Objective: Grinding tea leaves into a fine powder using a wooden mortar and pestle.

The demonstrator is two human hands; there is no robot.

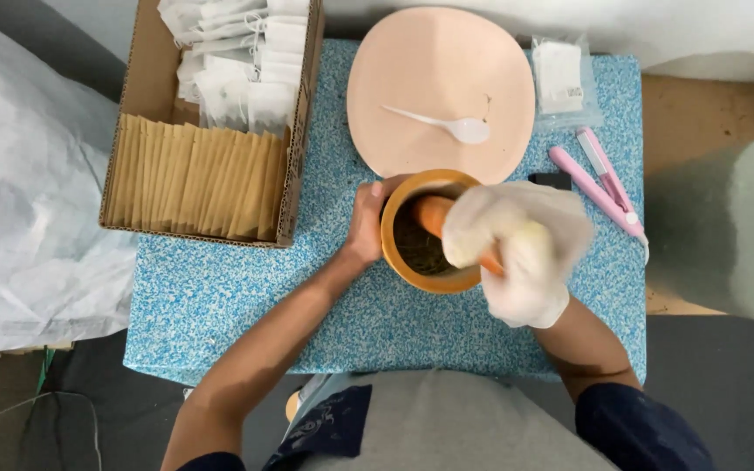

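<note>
Right hand, covered in a white glove, grips an orange pestle inside the wooden mortar; left hand clasps the mortar's rim. Step in hand appears to be grinding dark dried leaves. Further strokes call for a steady mortar. Open mat lies in front; plate and cardboard box crowd the far side.

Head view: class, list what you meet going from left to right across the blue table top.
Cardboard box of packets → left hand on the wooden mortar's side → wooden mortar → gloved right hand gripping the orange pestle → pink sealer tool.
</note>
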